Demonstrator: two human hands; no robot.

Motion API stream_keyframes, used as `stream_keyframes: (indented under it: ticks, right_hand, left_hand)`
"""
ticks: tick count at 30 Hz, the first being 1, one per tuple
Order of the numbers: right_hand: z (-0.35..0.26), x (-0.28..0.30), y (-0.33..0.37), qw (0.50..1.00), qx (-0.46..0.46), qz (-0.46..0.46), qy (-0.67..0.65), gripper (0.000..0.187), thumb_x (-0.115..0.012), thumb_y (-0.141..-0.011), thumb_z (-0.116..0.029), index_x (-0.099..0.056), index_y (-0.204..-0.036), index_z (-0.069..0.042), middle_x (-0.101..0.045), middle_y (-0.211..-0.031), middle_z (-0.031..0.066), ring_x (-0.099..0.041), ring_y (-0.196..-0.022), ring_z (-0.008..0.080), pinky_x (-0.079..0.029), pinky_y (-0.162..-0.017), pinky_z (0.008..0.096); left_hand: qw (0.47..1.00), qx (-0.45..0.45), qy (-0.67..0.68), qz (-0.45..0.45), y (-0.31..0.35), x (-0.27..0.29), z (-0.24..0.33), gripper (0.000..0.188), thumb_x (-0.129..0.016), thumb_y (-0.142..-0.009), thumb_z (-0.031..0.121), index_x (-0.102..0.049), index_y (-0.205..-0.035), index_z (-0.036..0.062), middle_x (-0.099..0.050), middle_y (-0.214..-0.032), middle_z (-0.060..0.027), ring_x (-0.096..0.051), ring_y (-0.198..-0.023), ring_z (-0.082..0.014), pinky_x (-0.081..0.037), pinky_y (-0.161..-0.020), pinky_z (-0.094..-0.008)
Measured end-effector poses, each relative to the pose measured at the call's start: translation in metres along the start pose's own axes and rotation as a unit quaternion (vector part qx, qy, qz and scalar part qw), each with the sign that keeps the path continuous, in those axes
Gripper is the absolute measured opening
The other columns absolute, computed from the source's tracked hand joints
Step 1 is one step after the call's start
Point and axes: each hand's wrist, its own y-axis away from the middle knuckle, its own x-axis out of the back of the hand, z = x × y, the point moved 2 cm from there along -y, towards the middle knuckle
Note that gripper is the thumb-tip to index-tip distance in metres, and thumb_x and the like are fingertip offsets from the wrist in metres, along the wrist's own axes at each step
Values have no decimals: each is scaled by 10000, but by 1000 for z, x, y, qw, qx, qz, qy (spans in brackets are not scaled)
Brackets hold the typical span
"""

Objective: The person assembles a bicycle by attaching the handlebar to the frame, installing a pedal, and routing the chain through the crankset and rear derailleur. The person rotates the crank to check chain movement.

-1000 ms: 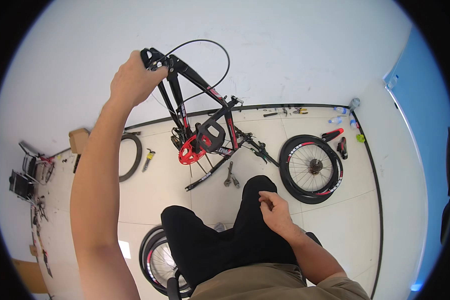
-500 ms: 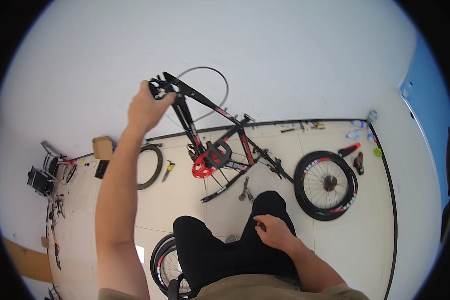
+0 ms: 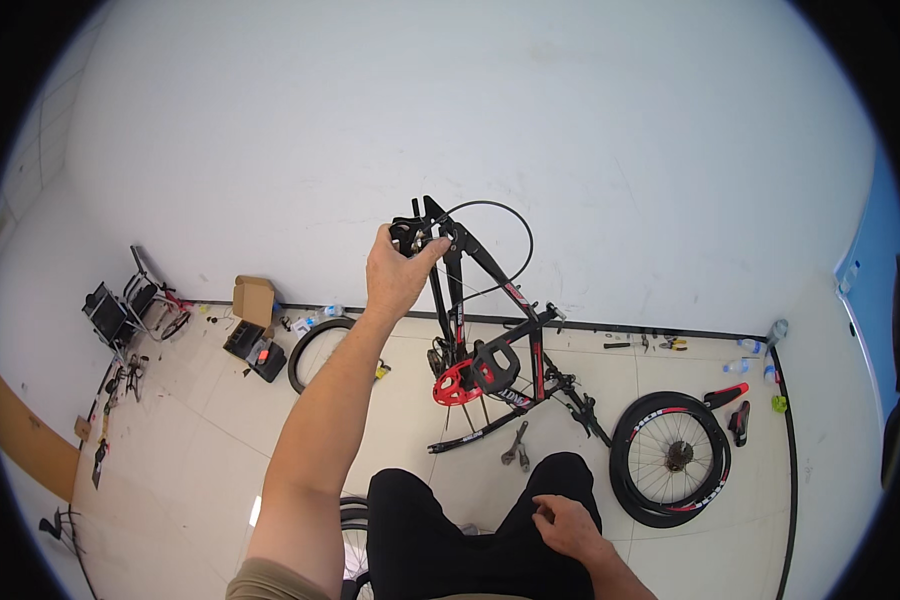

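Observation:
My left arm reaches forward, and my left hand (image 3: 400, 272) is closed around the black upper end of a bicycle frame (image 3: 482, 262). Small silver parts show at its fingers; the palm side is hidden. The frame is black with red markings and stands tilted by the wall. It carries a red chainring (image 3: 457, 383), a black pedal (image 3: 497, 367) and a black cable (image 3: 530, 235) looping out from its top. Over my right thigh is my right hand (image 3: 573, 527), its fingers curled in; whether anything small is inside them is hidden.
Right of the frame lies a wheel with a black tyre (image 3: 622, 468), near a black saddle (image 3: 738, 424). Tools (image 3: 516, 446) lie before my knees. Leftward are a tyre (image 3: 295, 365), a cardboard box (image 3: 254, 298), a black case (image 3: 267, 360) and a folded wheelchair (image 3: 110, 315). The white wall (image 3: 620, 220) stands behind.
The view has shifted, so the whole scene sits lower and further right. My left hand keeps its hold on the frame's upper end. My right hand stays at my right thigh.

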Motion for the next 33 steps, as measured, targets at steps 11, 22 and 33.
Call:
stream_keyframes:
  ticks: [11, 22, 33]
  right_hand:
    - [-1, 8, -3, 999, -25, -20, 11, 333, -722, -876, -144, -682, -1181, -14, -712, -934, 148, -701, -864, 307, -557, -797, 396]
    - [-17, 10, -6, 999, -20, -45, 15, 328, -711, -889, -143, -679, -1190, -18, -711, -939, 149, -703, -853, 304, -560, -786, 394]
    - [-23, 15, -12, 999, -29, 4, -37, 312, -688, -897, -114, -682, -1183, 10, -740, -993, 163, -724, -882, 298, -572, -799, 363]
  left_hand:
    - [944, -18, 308, 116, 23, -38, -9, 304, -642, -1031, 306, -517, -966, 37, -601, -719, -3, -508, -557, -42, -437, -496, -225]
    - [946, -26, 308, 102, 25, -34, -10, 332, -568, -1062, 367, -507, -1013, 44, -621, -782, -19, -547, -612, -58, -482, -536, -234]
    - [938, -16, 332, 99, 23, -32, -11, 423, -426, -1097, 458, -496, -974, 59, -590, -769, -18, -542, -607, -74, -432, -498, -241]
